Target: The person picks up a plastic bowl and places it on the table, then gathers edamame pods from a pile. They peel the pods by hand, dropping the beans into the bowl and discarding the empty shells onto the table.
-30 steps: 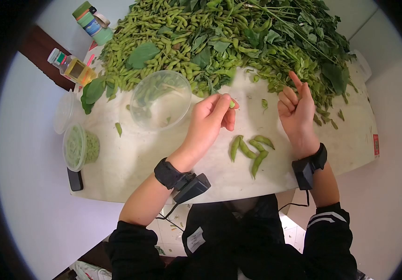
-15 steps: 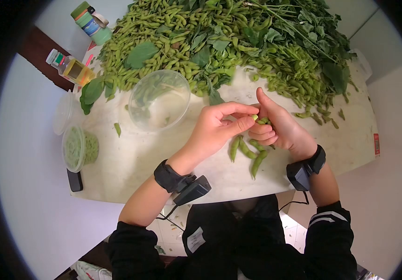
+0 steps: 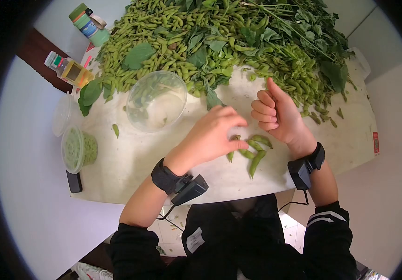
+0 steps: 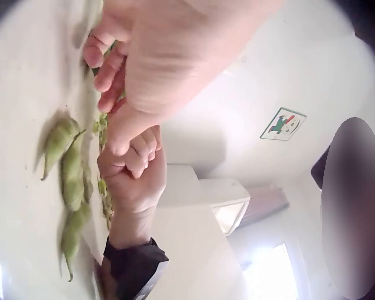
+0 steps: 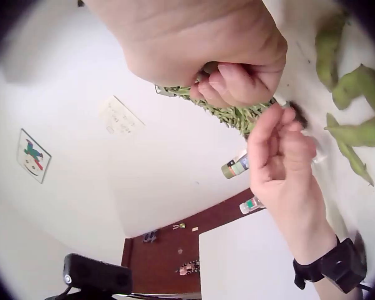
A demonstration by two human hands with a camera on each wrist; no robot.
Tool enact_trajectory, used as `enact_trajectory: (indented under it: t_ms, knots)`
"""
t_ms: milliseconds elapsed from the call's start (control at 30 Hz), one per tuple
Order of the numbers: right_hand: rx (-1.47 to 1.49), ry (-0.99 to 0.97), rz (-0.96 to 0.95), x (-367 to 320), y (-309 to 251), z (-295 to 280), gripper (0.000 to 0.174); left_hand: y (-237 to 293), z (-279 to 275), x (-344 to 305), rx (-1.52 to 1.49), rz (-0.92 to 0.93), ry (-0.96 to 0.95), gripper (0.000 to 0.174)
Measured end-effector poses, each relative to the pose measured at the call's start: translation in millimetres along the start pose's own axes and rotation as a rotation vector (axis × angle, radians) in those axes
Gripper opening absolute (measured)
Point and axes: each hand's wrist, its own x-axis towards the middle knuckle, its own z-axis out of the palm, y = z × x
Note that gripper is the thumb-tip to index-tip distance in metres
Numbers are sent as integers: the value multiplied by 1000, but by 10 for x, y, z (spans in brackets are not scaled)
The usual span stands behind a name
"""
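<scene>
My left hand [image 3: 219, 133] reaches down over a few edamame pods [image 3: 257, 158] lying on the pale table [image 3: 131, 158]. Its curled fingertips [image 4: 103, 62] close on one pod at the left end of that group. My right hand [image 3: 275, 114] hovers just right of it as a fist with the thumb up. A bit of green pod [image 5: 209, 67] shows inside its curled fingers. The loose pods [image 4: 65, 169] lie beneath both hands. A clear plastic bowl [image 3: 156, 100] stands to the left of my left hand.
A big heap of edamame pods, stalks and leaves [image 3: 219, 37] fills the far side of the table. At the left edge are a tub of shelled beans [image 3: 77, 148], a loose lid [image 3: 62, 112], a phone [image 3: 74, 181], a small bottle [image 3: 68, 67] and a green container [image 3: 88, 23].
The hands met over a pod half a second ago and have parted. My left hand dropped to the pods on the table; my right hand lifted slightly as a fist.
</scene>
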Motion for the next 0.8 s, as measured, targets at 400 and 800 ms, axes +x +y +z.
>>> enact_trajectory:
  t_ms: [400, 800]
  knots:
    - [-431, 272, -113, 230, -44, 637, 23, -30, 51, -26, -45, -13, -43, 14]
    - [-1003, 13, -235, 924, 299, 1518, 44, -162, 136, -75, -241, 38, 56, 16]
